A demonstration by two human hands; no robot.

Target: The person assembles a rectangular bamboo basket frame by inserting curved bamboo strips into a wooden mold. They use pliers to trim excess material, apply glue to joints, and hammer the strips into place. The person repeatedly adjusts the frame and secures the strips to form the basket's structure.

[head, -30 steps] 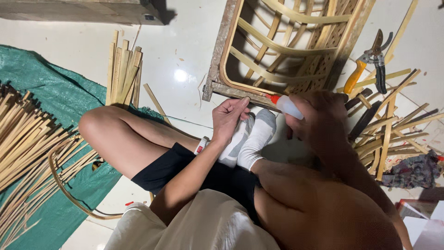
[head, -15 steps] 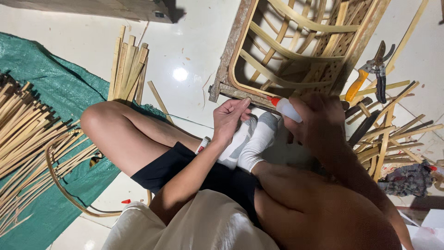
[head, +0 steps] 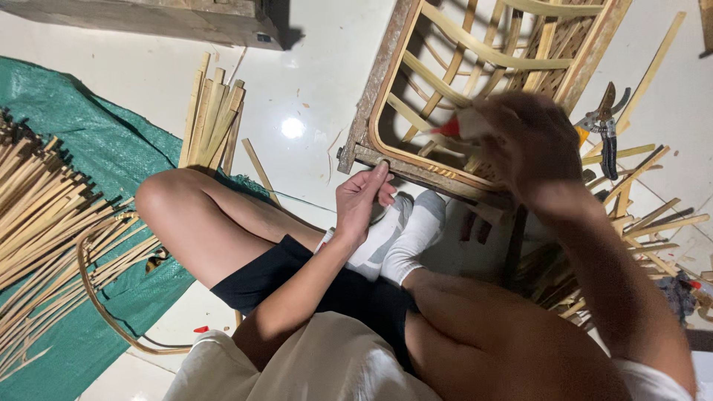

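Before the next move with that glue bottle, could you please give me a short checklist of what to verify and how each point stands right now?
1. Left hand steadies the frame: ok, its fingers rest on the lower wooden rail.
2. Right hand grips the glue bottle: ok, it is wrapped around the body.
3. Red nozzle points at the frame's inner strip: ok, though contact cannot be told because of blur.
4. Glue coming out: cannot tell.
5. Pruning shears out of the way: ok, they lie on the floor right of the frame.
6. Spare bamboo strips nearby: ok, beside the left knee.
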